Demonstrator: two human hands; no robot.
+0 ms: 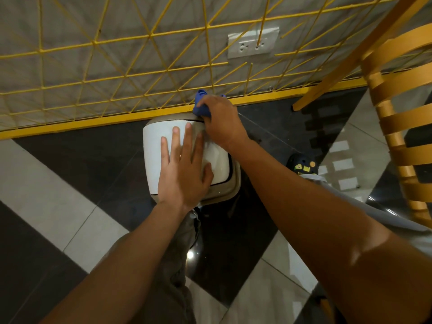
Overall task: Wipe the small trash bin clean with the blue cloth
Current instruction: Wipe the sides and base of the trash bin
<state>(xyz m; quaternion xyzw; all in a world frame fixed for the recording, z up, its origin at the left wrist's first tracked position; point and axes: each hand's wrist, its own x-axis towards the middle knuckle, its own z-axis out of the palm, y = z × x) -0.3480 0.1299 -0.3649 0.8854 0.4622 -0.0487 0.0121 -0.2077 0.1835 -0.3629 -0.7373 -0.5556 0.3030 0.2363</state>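
The small white trash bin (153, 157) with a grey rim stands on the dark floor, close to the yellow rail. My left hand (184, 169) lies flat on its white lid, fingers spread. At the bin's far right corner my right hand (221, 122) is closed on the bunched blue cloth (200, 106), which it presses against the top edge. Most of the cloth is hidden under the fingers.
A yellow wire-mesh fence (140, 73) with a yellow base rail runs just behind the bin, and a wall socket (253, 43) sits behind it. An orange slatted chair (402, 127) stands at the right. My legs and a dark shoe (302, 163) are below the bin.
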